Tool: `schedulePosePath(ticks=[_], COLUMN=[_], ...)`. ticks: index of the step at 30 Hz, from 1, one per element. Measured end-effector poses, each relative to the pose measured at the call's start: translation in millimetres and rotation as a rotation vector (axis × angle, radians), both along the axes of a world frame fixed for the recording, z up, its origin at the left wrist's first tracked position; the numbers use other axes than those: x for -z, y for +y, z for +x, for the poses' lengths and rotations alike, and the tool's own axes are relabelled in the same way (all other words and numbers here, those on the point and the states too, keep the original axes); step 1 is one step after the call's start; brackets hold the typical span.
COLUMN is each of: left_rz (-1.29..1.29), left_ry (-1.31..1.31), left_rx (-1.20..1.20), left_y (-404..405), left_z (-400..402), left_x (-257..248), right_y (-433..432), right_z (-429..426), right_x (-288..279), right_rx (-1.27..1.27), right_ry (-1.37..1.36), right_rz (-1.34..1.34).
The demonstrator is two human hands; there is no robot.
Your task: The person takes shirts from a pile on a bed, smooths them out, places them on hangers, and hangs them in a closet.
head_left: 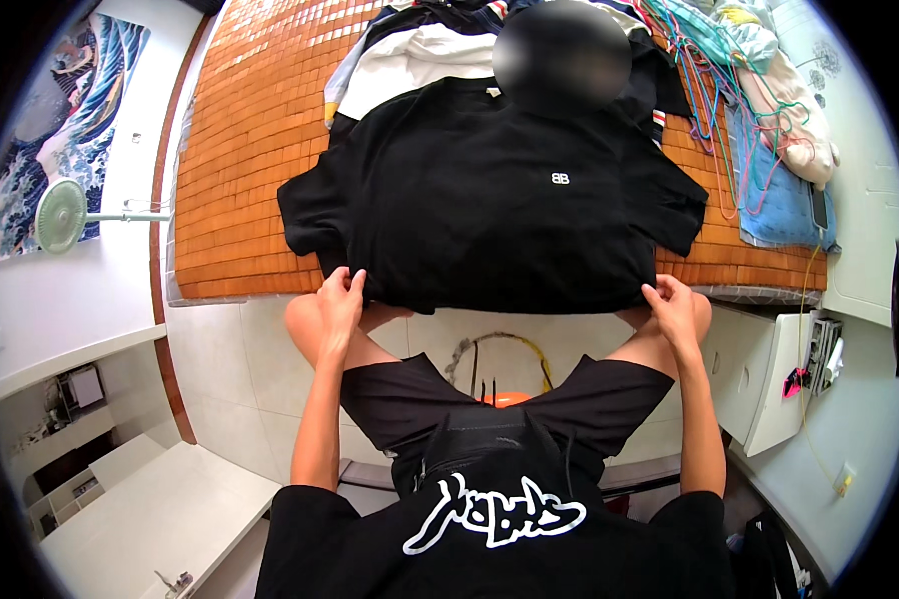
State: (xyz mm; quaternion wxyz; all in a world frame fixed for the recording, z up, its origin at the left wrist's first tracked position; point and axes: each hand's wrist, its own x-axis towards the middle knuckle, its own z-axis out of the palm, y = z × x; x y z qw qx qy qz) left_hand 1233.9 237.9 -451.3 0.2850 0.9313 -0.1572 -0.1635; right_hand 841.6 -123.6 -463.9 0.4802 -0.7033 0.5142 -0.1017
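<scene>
A black short-sleeved T-shirt (487, 217) lies spread face up on a bed with an orange-brown tile mat (232, 172). Its collar points away from me and its hem hangs at the bed's near edge. My left hand (341, 296) pinches the hem's left corner between thumb and fingers. At the right corner of the hem, my right hand (667, 299) pinches the cloth the same way. More clothes, among them a white and black garment (427, 60), lie beyond and partly under the shirt. A round blurred patch hides part of that pile and the shirt's right shoulder.
Coloured hangers (708, 112) lie tangled at the upper right, by a plush toy (801, 142), a blue cushion (779, 198) and a phone (819, 207) on a cable. A pale green fan (61, 215) stands left of the bed, and a white cabinet (757, 374) is at the right.
</scene>
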Motion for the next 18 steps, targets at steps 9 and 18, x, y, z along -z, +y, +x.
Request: schedulePosePath(ticks=[9,18], left_rz=[0.163,0.146], left_ry=[-0.343,-0.600], left_rx=[0.089,0.545], left_y=[3.5,-151.4], left_z=[-20.8,-2.4], left_x=[-28.0,28.0], right_y=[8.9,36.1], right_z=[16.8,218.0], right_x=[-42.1,-2.7], right_rx=[-0.302,-0.656], right_ry=[0.366,0.085], right_rz=[-0.408,-0.835])
